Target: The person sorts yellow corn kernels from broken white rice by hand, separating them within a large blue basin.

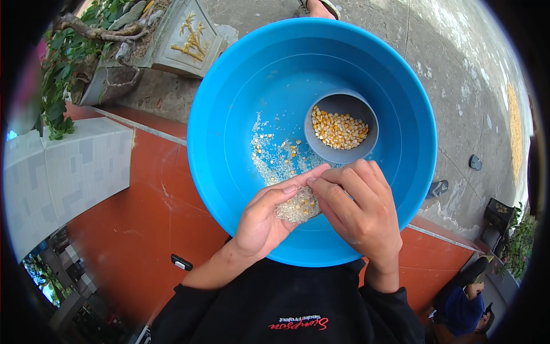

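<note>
My left hand [255, 228] is cupped, palm up, over the near side of a large blue tub [199, 143]. In its palm lies a heap of rice grains [293, 211] with a few yellow corn kernels mixed in. Thumb and fingertips of my right hand [366, 213] are pinched together by the left fingertips; whatever is between them is hidden. Just beyond the hands, a grey bowl [334, 103] inside the tub holds yellow and white corn kernels [339, 131]. More rice with scattered kernels [274, 162] is spread over the tub's floor.
A small black device [181, 262] lies on the red tiled floor [154, 206] at left. Two sandals [438, 188] are on the concrete at right. A planter [192, 43] stands at upper left; someone's foot [321, 9] shows beyond the tub. Another person [463, 307] is at lower right.
</note>
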`<move>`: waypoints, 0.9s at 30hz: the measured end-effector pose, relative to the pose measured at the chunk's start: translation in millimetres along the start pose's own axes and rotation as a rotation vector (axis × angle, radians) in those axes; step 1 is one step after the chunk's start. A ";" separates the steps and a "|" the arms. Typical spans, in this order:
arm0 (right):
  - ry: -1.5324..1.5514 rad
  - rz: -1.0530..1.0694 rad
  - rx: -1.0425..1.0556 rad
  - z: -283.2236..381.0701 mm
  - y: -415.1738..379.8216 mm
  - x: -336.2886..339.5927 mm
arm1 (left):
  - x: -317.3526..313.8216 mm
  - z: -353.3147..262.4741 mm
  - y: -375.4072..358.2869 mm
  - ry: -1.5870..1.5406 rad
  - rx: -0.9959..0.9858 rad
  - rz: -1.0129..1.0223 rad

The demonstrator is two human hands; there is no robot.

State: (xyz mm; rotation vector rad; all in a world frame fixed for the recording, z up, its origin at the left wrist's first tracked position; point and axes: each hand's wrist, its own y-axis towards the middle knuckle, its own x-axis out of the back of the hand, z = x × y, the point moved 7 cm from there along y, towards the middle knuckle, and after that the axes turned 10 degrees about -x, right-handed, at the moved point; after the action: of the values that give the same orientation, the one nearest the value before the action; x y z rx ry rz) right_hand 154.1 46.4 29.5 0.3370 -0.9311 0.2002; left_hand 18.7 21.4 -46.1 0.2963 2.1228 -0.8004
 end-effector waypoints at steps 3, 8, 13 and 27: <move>0.015 -0.039 0.005 -1.0 -0.3 1.7 | -1.5 0.6 0.1 -0.037 0.012 0.026; 0.039 -0.226 -0.086 -8.2 3.2 17.8 | -0.7 2.5 3.1 -0.071 -0.006 0.038; 0.034 -0.302 -0.318 -30.4 -1.9 28.5 | -8.1 -0.1 4.0 -0.097 -0.025 0.061; 0.093 0.004 -0.179 -7.2 7.0 6.2 | -5.0 -0.6 4.9 -0.108 -0.040 0.054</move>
State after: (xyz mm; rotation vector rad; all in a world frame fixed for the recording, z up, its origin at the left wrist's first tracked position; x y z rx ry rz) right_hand 161.0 55.7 32.0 0.1595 -0.8514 0.1342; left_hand 23.7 25.9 -44.1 0.2817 2.0186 -0.7264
